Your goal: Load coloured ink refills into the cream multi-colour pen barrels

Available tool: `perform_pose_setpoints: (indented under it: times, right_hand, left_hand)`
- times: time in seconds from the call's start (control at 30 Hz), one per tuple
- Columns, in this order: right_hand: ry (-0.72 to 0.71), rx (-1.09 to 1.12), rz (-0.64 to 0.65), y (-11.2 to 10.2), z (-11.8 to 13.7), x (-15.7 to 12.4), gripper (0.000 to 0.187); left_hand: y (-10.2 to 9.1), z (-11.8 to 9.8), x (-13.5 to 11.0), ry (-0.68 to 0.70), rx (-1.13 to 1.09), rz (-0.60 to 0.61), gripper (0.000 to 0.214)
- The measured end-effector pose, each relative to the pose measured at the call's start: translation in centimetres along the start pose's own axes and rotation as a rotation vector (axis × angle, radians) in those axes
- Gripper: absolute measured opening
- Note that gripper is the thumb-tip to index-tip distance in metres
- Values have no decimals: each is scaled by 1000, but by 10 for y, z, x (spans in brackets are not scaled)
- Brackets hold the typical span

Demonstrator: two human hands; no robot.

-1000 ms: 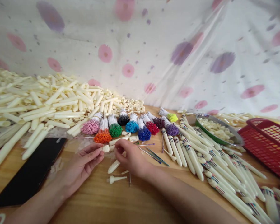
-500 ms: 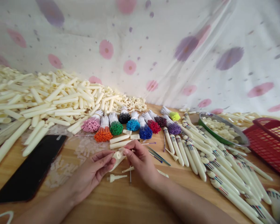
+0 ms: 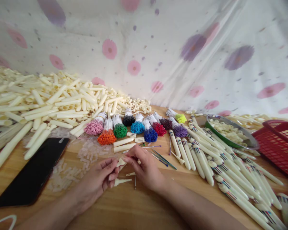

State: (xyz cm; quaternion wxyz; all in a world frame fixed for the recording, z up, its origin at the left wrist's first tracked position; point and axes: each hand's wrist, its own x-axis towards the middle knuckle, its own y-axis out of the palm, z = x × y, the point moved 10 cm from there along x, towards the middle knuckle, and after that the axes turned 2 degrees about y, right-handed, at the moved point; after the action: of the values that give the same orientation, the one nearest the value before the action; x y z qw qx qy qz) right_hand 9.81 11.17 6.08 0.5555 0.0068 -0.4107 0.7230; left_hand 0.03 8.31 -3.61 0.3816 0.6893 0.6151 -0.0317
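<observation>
My left hand [image 3: 96,179] is closed, thumb and fingers pinching a small cream plastic pen part [image 3: 121,162]. Against the other end of that part, my right hand [image 3: 146,169] makes a pinch. Whatever sits between its fingertips is hidden. Under the hands lie a stepped cream plastic piece [image 3: 122,181] and a thin rod [image 3: 135,182]. Just behind them are cream pen barrels [image 3: 124,148]. Tweezers [image 3: 163,159] rest to the right of my right hand. Bundles of coloured refills stand farther back, among them orange [image 3: 106,137] and dark blue [image 3: 150,133] ones.
Cream barrels [image 3: 57,99] are heaped at the back left. A black phone [image 3: 31,172] and clear plastic bits [image 3: 64,174] lie left. Multicolour pens [image 3: 240,195] cover the right side, before a green-sided dish [image 3: 220,136] and a red basket [image 3: 276,147]. A patterned sheet [image 3: 144,48] hangs behind.
The part in my left hand has turned: its round open end faced me before, and now a slanted side shows. My right hand has shifted slightly, still at the part.
</observation>
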Motion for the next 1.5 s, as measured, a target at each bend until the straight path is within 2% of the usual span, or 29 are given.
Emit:
perform_pose_setpoints:
  times: [0.1,0.17,0.33,0.5,0.67,0.83,0.97,1.1,1.17,1.27,1.4,1.5]
  right_hand:
    - [-42,-49,70,3,5,2,28]
    - [-57,-98,108,5,5,3,34]
    - [99,-71,190,12,-12,2,46]
    - [75,-69,227,15,-6,0,27]
    - [99,-144,212,14,-11,-1,39]
    - [25,-176,248,16,-4,-1,30]
    - [33,-269,196,12,-4,0,43]
    - [-94,-298,196,14,8,0,33]
    - [-67,-331,198,15,4,0,35]
    - [58,-259,174,11,-9,0,39]
    - [-12,-181,239,18,-3,-2,25]
    - [36,-261,246,20,-10,-2,33]
  left_hand:
    - [-1,-1,-1,18,84,-24,37]
    - [-2,-6,-1,76,156,-49,39]
    - [-3,-21,-2,233,256,-101,42]
    - [-7,-28,-2,289,229,-126,39]
    - [-8,-28,-1,307,280,-127,38]
    - [-8,-28,0,308,271,-127,38]
    - [-7,-29,-1,304,272,-122,38]
    - [-5,-26,0,266,222,-115,39]
    - [-4,-25,-1,253,218,-108,40]
    - [-4,-24,-1,248,218,-110,41]
    - [-6,-24,-1,244,184,-121,40]
    - [-5,-23,0,236,176,-117,41]
